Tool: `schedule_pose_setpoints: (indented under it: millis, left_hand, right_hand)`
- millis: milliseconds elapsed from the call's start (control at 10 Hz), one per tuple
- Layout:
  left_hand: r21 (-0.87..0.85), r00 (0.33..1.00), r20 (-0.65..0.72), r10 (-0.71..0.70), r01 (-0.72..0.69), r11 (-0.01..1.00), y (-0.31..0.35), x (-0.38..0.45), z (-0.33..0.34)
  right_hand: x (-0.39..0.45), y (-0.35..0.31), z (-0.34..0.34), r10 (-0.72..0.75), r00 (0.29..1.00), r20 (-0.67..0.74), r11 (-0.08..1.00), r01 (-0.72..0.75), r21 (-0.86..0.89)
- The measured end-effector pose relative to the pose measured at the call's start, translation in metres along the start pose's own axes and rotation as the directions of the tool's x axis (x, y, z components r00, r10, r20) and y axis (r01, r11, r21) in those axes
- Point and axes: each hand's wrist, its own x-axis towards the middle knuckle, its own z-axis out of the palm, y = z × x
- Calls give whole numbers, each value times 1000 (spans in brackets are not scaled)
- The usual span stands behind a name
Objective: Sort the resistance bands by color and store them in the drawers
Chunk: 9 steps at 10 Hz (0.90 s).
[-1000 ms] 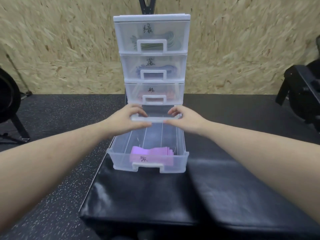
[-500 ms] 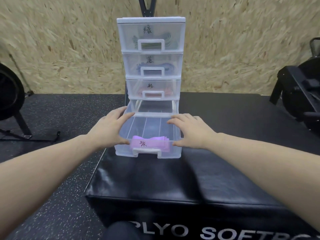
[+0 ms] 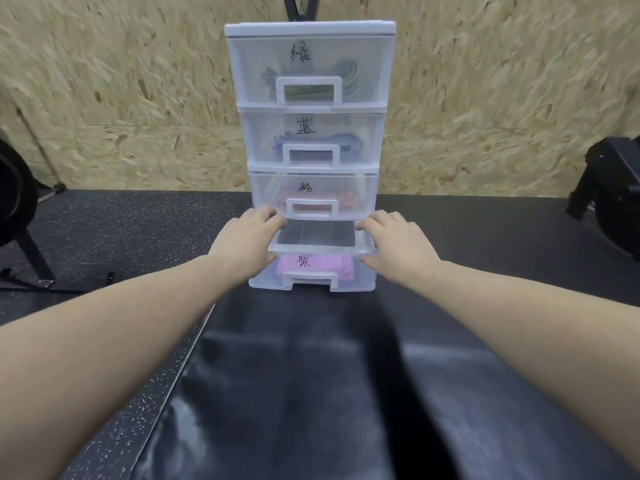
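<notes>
Your left hand [image 3: 247,245] grips the left front corner of the bottom drawer [image 3: 311,271], fingers [image 3: 268,216] curled over its top rim, thumb on the front face. The drawer sticks part-way out of the clear drawer tower [image 3: 310,133] on the black worktop [image 3: 311,375]. The purple bands [image 3: 313,266] lie inside it, against the front wall. Your right hand [image 3: 398,244] mirrors this on the right corner, fingers over the rim.

Risk: an uneven push could skew the drawer and jam it. Fingers over the rim could get pinched under the pink drawer [image 3: 313,197]. A hard shove might slide the light tower back.

Handwritten single-character labels are on each drawer front; green, blue, pink bands show through above.
</notes>
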Motion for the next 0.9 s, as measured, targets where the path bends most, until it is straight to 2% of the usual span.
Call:
schedule_pose_setpoints:
  millis: [200, 400, 600, 700, 800, 900]
  left_hand:
    - [-91, 995, -15, -102, 101, 991, -18, 41, 20]
    - [-72, 980, -132, -152, 143, 987, -22, 61, 38]
    - [-105, 964, -184, -193, 176, 979, -18, 71, 51]
    - [-63, 961, -204, -186, 176, 982, -17, 69, 52]
    - [-26, 964, -186, -188, 187, 982, -18, 66, 48]
    - [-74, 960, -186, -210, 200, 977, -14, 63, 28]
  right_hand:
    - [35, 17, 21, 76, 997, -28, 990, -72, 124]
    - [55, 27, 35, 173, 981, -92, 968, -152, 201]
    - [65, 25, 51, 219, 964, -153, 954, -178, 240]
    - [65, 26, 52, 228, 961, -154, 953, -189, 235]
    - [63, 27, 49, 239, 961, -137, 952, -204, 228]
    - [55, 32, 30, 286, 947, -145, 942, -250, 223]
